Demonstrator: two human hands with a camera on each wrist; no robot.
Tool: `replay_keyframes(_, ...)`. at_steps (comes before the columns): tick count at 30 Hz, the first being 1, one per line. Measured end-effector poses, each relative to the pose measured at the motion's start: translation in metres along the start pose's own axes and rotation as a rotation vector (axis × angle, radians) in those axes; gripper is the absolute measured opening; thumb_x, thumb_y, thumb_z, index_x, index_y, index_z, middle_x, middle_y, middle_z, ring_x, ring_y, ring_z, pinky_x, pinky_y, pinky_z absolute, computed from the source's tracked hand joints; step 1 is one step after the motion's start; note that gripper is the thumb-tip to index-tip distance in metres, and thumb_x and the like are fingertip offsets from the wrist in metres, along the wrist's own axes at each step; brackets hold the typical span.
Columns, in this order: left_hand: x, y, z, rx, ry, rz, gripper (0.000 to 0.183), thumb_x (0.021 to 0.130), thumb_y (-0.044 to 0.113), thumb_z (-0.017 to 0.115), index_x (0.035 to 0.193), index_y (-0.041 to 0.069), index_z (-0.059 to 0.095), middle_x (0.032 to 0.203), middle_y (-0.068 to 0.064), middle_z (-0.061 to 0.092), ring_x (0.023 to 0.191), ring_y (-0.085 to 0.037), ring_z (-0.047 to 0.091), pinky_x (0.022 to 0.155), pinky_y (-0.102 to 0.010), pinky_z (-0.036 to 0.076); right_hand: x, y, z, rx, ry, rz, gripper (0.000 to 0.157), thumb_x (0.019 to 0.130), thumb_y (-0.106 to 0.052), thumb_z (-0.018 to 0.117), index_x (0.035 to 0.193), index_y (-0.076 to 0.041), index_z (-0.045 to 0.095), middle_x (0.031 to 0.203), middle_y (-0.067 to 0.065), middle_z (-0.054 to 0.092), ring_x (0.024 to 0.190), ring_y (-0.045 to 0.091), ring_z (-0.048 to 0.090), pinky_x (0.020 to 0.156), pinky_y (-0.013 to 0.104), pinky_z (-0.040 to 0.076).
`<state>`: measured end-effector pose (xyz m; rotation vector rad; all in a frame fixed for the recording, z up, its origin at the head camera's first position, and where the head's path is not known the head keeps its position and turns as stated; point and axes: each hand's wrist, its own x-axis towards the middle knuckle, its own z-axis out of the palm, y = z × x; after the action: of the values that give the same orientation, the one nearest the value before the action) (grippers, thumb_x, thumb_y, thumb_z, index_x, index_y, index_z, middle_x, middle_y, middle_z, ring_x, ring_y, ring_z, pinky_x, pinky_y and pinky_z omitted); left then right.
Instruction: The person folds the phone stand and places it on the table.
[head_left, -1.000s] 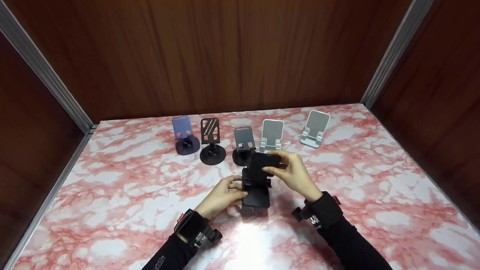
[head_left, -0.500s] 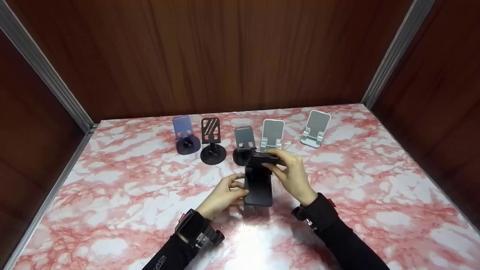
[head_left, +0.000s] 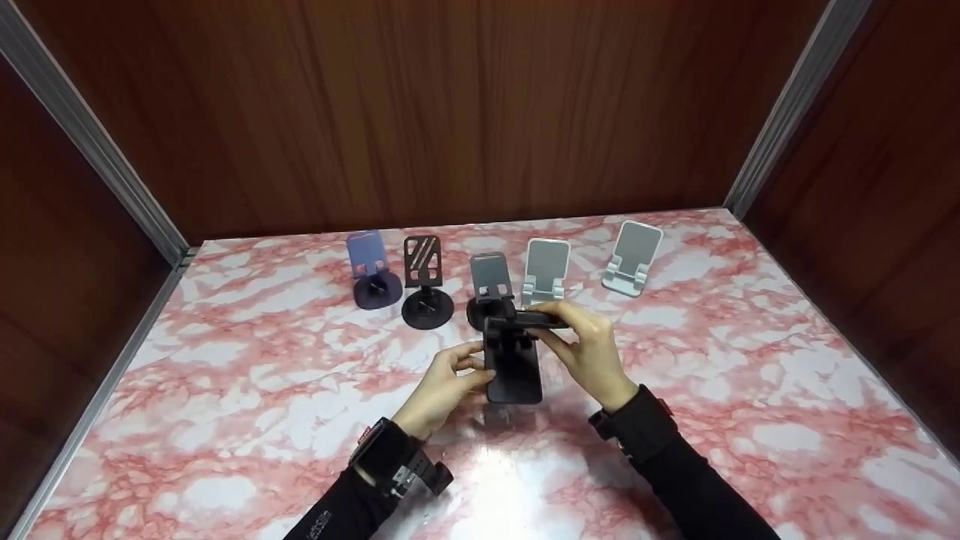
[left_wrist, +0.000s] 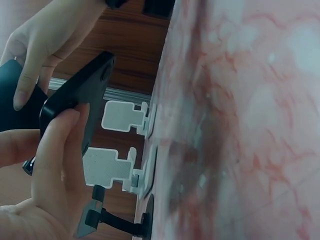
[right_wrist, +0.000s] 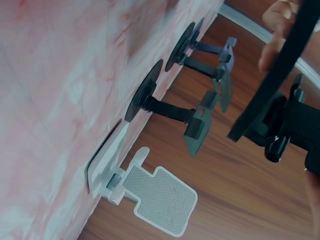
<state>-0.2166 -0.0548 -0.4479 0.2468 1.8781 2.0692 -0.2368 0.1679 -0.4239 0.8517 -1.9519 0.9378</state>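
A black folding phone stand [head_left: 514, 379] is held up off the table in front of me, its flat base plate toward me. My left hand [head_left: 441, 390] pinches the base by its left edge, the thumb on top. With thumb and fingers, my right hand [head_left: 596, 352] grips the upper plate [head_left: 541, 320], which shows nearly edge-on in the head view. Hinge arms [right_wrist: 276, 146] join the two plates in the right wrist view. In the left wrist view, the base [left_wrist: 85, 92] lies between the left thumb and fingers.
Behind the hands stands a row of phone stands: purple [head_left: 377, 291], black slotted [head_left: 427, 309], dark grey [head_left: 490, 274], and two white-and-grey ones [head_left: 547, 259], the farther one [head_left: 637, 244] at right. The marbled table [head_left: 247, 420] is enclosed by wooden panels [head_left: 465, 112].
The stand's upper plate has tilted from facing me to nearly edge-on, turned by the right hand. The left hand keeps its grip on the base, which has shifted slightly.
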Motion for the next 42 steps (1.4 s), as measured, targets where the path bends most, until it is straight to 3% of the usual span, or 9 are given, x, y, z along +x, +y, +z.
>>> replay_keyframes(3,0.001,0.001,0.000,-0.013,0.005,0.005,0.058,0.098,-0.006,0.061,0.153,-0.017,0.046,0.095,0.002,0.067,0.075,-0.003,0.071,0.076,-0.021,0.067,-0.001,0.000,0.000,-0.015,0.006,-0.018,0.032,0.076,0.014,0.087,0.104,0.001,0.076,0.092,0.015,0.081,0.078,0.027,0.079,0.082,0.015,0.063)
replay_keyframes(10,0.002,0.000,-0.001,-0.085,-0.034,-0.017,0.056,0.100,-0.007,0.058,0.154,-0.015,0.045,0.096,0.002,0.069,0.079,-0.005,0.075,0.081,-0.025,0.069,-0.005,-0.001,0.002,-0.074,-0.013,-0.059,0.039,0.073,0.017,0.087,0.107,0.001,0.077,0.095,0.015,0.082,0.081,0.029,0.079,0.074,0.034,0.064)
replay_keyframes(18,0.000,0.006,-0.004,-0.140,-0.058,-0.040,0.051,0.104,-0.007,0.054,0.154,-0.016,0.044,0.099,0.004,0.070,0.084,-0.005,0.073,0.080,-0.021,0.067,-0.007,-0.008,0.006,-0.088,-0.034,-0.186,0.052,0.065,0.021,0.089,0.111,0.000,0.076,0.098,0.014,0.081,0.086,0.030,0.079,0.078,0.036,0.066)
replay_keyframes(23,0.000,0.008,-0.006,-0.163,-0.051,-0.035,0.051,0.103,-0.006,0.050,0.153,-0.017,0.044,0.099,0.005,0.071,0.085,-0.004,0.073,0.080,-0.020,0.067,-0.008,-0.006,0.011,-0.111,-0.041,-0.264,0.047,0.062,0.015,0.091,0.104,0.001,0.076,0.098,0.015,0.081,0.087,0.030,0.079,0.080,0.035,0.067)
replay_keyframes(30,-0.002,0.012,-0.010,-0.187,-0.054,-0.064,0.041,0.107,0.020,0.047,0.138,-0.005,0.058,0.098,0.004,0.067,0.072,-0.004,0.067,0.077,-0.021,0.066,-0.010,0.000,0.015,-0.112,-0.036,-0.348,0.044,0.061,0.014,0.090,0.101,0.004,0.078,0.097,0.019,0.080,0.085,0.031,0.080,0.081,0.036,0.068)
replay_keyframes(36,-0.003,0.012,-0.011,-0.149,-0.123,-0.059,0.049,0.106,0.024,0.055,0.144,-0.007,0.055,0.102,0.006,0.074,0.077,-0.004,0.070,0.077,-0.018,0.065,-0.011,-0.001,0.015,-0.139,-0.035,-0.362,0.045,0.062,0.013,0.090,0.104,0.004,0.078,0.100,0.018,0.080,0.088,0.031,0.080,0.082,0.035,0.068)
replay_keyframes(39,-0.003,0.013,-0.011,-0.155,-0.123,-0.070,0.049,0.106,0.023,0.055,0.144,-0.007,0.056,0.100,0.007,0.074,0.079,-0.004,0.070,0.079,-0.018,0.065,-0.011,-0.003,0.015,-0.165,-0.062,-0.336,0.048,0.062,0.013,0.092,0.106,0.004,0.078,0.104,0.018,0.080,0.093,0.031,0.081,0.084,0.035,0.068)
replay_keyframes(42,-0.003,0.014,-0.012,-0.164,-0.119,-0.067,0.052,0.106,0.023,0.053,0.148,-0.008,0.053,0.101,0.009,0.074,0.083,-0.004,0.071,0.083,-0.020,0.065,-0.011,-0.006,0.014,-0.116,-0.119,-0.266,0.043,0.073,0.005,0.093,0.113,0.003,0.076,0.114,0.021,0.081,0.102,0.035,0.081,0.095,0.032,0.066)
